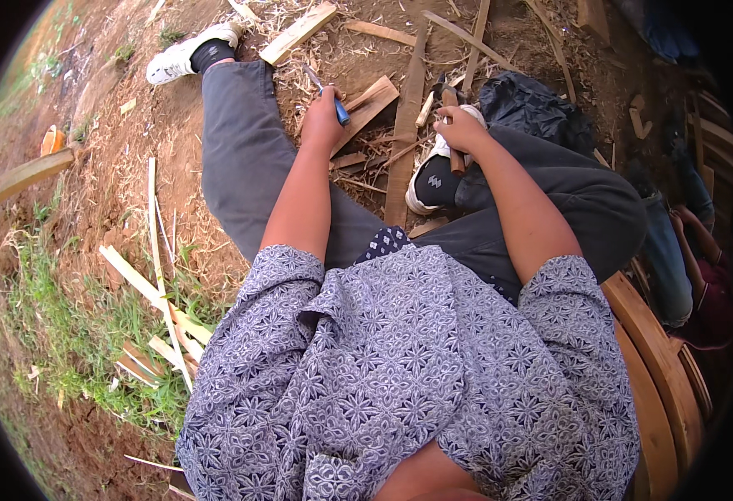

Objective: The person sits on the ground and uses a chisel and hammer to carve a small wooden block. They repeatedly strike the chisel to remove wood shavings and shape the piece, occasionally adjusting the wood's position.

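My left hand (322,117) grips a blue-handled chisel (334,102) whose metal blade points up and away over a short wooden block (372,103) on the ground. My right hand (460,127) is closed around the wooden handle of a hammer (452,125), its head near the top of my fist. A long narrow plank (406,134) lies on the dirt between my hands. I sit with my left leg (241,142) stretched out and my right leg bent, foot in a white shoe (427,179) tucked in.
Wood offcuts and shavings (300,32) litter the dirt ahead. A black bag (529,108) lies beyond my right knee. Split bamboo strips (162,275) lie in the grass at left. Curved wooden pieces (654,351) and another seated person (700,259) are at right.
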The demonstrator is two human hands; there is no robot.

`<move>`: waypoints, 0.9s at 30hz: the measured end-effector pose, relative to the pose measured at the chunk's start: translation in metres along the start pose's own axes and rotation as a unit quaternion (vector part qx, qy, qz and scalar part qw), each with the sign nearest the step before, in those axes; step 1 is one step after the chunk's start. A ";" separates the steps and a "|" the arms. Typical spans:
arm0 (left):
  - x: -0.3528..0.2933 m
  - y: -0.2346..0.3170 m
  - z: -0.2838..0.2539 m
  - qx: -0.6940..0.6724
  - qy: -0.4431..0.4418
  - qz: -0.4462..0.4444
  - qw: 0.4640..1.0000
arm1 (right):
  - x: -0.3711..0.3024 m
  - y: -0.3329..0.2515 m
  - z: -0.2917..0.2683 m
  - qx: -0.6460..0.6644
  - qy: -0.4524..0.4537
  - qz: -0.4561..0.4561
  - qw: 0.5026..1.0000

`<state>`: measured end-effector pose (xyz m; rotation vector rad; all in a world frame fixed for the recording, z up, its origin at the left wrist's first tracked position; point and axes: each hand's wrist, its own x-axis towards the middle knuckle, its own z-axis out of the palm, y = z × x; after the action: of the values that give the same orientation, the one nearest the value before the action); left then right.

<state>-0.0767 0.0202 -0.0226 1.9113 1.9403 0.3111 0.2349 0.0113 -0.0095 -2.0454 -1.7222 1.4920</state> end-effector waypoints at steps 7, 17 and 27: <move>0.000 0.023 -0.016 -0.170 0.038 0.010 0.985 | 0.003 -0.012 0.010 -0.025 0.085 -0.070 0.994; -0.056 0.109 -0.057 -0.382 -0.011 0.138 0.914 | -0.001 -0.077 0.008 0.426 0.094 -0.166 0.884; -0.090 0.078 -0.052 -0.390 0.072 0.065 0.916 | 0.027 -0.094 0.000 0.425 0.099 -0.197 0.878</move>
<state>-0.0292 -0.0600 0.0684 1.4870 1.4275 1.1042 0.1652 0.0669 0.0312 -1.2410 -1.0149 1.4508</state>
